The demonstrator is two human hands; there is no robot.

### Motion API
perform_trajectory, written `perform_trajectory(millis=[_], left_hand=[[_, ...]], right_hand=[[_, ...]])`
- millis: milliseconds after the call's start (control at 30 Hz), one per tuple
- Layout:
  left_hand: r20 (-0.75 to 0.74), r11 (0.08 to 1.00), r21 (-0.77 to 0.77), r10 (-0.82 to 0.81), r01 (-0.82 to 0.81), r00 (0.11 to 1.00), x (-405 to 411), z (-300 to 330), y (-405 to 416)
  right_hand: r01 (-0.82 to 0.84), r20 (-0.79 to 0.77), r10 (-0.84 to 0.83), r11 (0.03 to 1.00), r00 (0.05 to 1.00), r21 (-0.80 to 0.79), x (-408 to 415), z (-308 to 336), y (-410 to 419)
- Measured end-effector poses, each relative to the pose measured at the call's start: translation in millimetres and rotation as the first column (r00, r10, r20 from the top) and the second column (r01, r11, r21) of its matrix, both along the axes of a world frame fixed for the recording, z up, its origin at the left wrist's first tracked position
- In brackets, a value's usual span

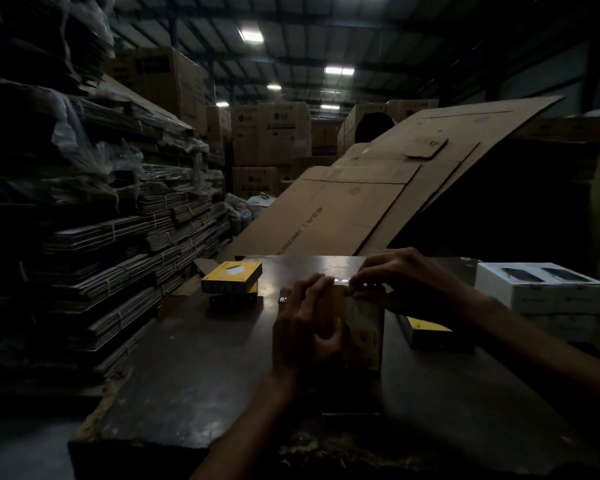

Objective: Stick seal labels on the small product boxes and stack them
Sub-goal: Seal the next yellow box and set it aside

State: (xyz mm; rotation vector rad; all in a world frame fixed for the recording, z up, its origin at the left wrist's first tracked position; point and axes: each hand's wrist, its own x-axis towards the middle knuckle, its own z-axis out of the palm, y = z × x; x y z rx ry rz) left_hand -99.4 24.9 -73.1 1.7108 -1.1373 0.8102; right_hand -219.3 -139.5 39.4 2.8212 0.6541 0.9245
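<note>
A small yellow product box (364, 332) stands on end on the dark table (194, 368). My left hand (309, 323) grips its left side, fingers curled over the top edge. My right hand (395, 282) pinches a small shiny seal label (341, 281) at the box's top edge. Two yellow boxes (231, 277) lie stacked at the table's far left. Another yellow box (430, 332) lies flat to the right of the held box.
White product boxes (541, 287) are stacked at the table's right end. A big flattened cardboard sheet (378, 188) leans behind the table. Bundles of flat cardboard (101, 237) pile up on the left. Large cartons (271, 133) stand far behind.
</note>
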Motion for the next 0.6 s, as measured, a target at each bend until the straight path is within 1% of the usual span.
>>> perform_trajectory(millis=[67,200,267,333,400,533,600], left_hand=[[-0.005,1.0,0.002,0.009,-0.009,1.0,-0.9,-0.2,-0.1],[-0.022,1.0,0.009,-0.001,0.002,1.0,-0.9,0.3,-0.5],[-0.022,1.0,0.011,0.006,-0.006,1.0,0.4,0.2,-1.7],[-0.027,1.0,0.005,0.015,-0.015,1.0,1.1,0.5,-2.6],[-0.028,1.0,0.002,0.015,-0.015,0.999,0.6,0.7,-3.0],[-0.029,1.0,-0.005,0.02,-0.02,0.999,-0.6,1.1,-3.2],[-0.028,0.999,-0.006,0.036,-0.036,0.999,-0.9,0.0,-4.1]], right_hand=[[-0.016,-0.024,0.015,0.999,1.0,-0.042,-0.5,5.1,0.4],[-0.02,-0.016,0.017,0.974,1.0,-0.226,2.4,5.5,-0.1],[0.018,-0.008,-0.022,0.947,1.0,-0.321,2.6,3.7,-1.2],[0.05,0.025,-0.043,0.922,0.999,-0.383,4.7,0.4,-5.6],[0.075,0.074,-0.049,0.903,0.996,-0.423,7.0,-3.1,-10.3],[0.119,0.168,-0.048,0.888,0.985,-0.443,8.1,-11.1,-16.5],[0.122,0.187,-0.039,0.883,0.981,-0.453,7.4,-15.3,-15.0]])
